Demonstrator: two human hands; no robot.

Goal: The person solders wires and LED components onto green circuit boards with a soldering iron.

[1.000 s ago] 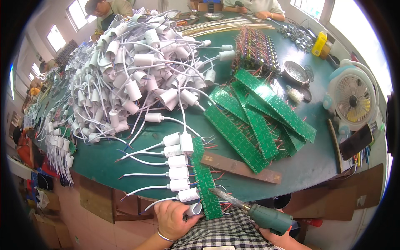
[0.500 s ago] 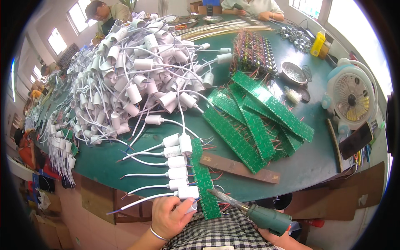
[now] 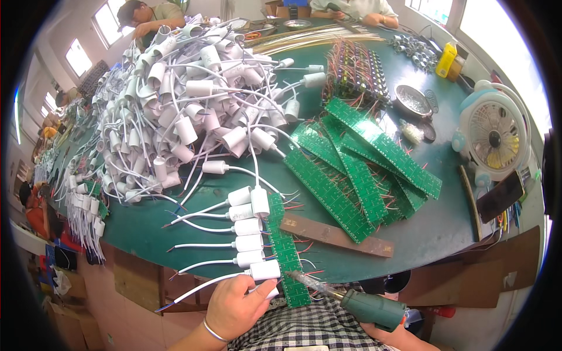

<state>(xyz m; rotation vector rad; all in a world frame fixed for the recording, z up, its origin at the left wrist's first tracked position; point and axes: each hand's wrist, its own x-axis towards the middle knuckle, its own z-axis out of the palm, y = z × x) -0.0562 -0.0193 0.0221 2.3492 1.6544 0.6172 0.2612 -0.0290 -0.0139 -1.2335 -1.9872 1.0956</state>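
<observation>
My left hand (image 3: 237,304), with a bracelet at the wrist, pinches a white cylindrical cable housing (image 3: 273,292) at the near end of a green circuit-board strip (image 3: 285,248). Its fingers partly cover that housing. Along the strip's left edge lies a row of similar white housings (image 3: 249,243), their white cords pointing left. My right hand (image 3: 380,334) grips the green handle of a soldering gun (image 3: 374,308) from below. The gun's tip meets the strip near its close end, with a wisp of smoke around it; exact contact is hard to make out. Thin wires stick out at the strip's right edge.
A brown bar (image 3: 336,235) touches the strip's right side. Behind it lie stacked green boards (image 3: 357,169). A large heap of white corded housings (image 3: 175,111) fills the left. A fan (image 3: 494,137) and a phone (image 3: 499,197) stand right. Other people sit across the table.
The soldering gun has shifted slightly left, and smoke now rises at its tip. My left hand has moved a little, still at the nearest housing. A person at the far left leans lower.
</observation>
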